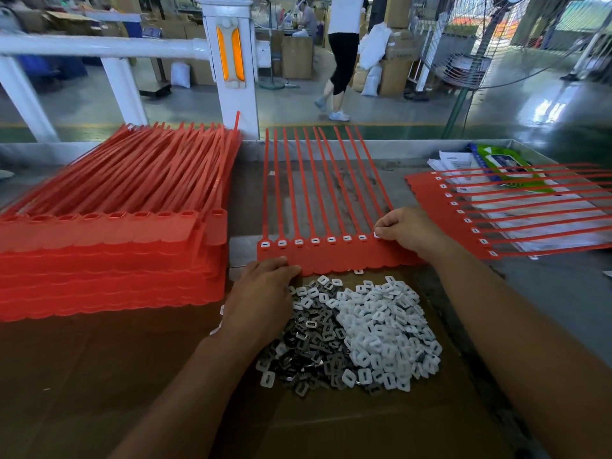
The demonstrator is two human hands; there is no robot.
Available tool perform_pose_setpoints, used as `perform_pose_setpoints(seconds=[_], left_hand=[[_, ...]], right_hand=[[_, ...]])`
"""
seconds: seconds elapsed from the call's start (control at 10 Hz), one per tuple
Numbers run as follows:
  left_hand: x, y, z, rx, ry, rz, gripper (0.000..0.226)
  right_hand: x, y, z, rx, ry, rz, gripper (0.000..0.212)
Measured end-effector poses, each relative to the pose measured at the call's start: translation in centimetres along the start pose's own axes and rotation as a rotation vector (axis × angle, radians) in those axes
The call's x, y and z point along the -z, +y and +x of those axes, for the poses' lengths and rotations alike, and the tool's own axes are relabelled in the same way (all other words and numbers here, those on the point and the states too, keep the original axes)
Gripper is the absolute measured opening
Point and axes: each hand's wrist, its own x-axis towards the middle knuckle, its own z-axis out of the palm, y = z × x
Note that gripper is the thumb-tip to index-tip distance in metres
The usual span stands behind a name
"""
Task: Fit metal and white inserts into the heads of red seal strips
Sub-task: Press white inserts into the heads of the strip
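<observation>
Seal strips (337,260) under flat left hand (261,289); right hand (404,230) pinches insert (376,234).

Beyond my bench, a person in a white top and black cropped trousers (342,61) crosses the factory floor behind a white rail post (231,94) bearing an orange reflector (230,53). At right I see a wire-guarded pedestal fan (490,44). Cardboard boxes (296,56) and white sacks (374,44) stand behind, and a green wipes packet (503,164) lies on papers (453,164).
</observation>
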Motion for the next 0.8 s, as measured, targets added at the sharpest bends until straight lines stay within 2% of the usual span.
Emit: perform_pose_setpoints(seconds=[0.3, 0.6, 0.8], left_hand=[[-0.09, -0.05, 0.02, -0.003, -0.005, 0.001, 0.045], [-0.06, -0.05, -0.02, 0.019, -0.006, -0.008, 0.046], [-0.06, -0.10, 0.01, 0.023, -0.010, -0.019, 0.046]], right_hand=[[-0.25, -0.17, 0.53, 0.006, 0.026, 0.001, 0.024], [-0.32, -0.83, 1.11, -0.083, 0.056, 0.008, 0.025], [-0.66, -0.20, 0.84, -0.037, 0.082, 0.013, 0.023]])
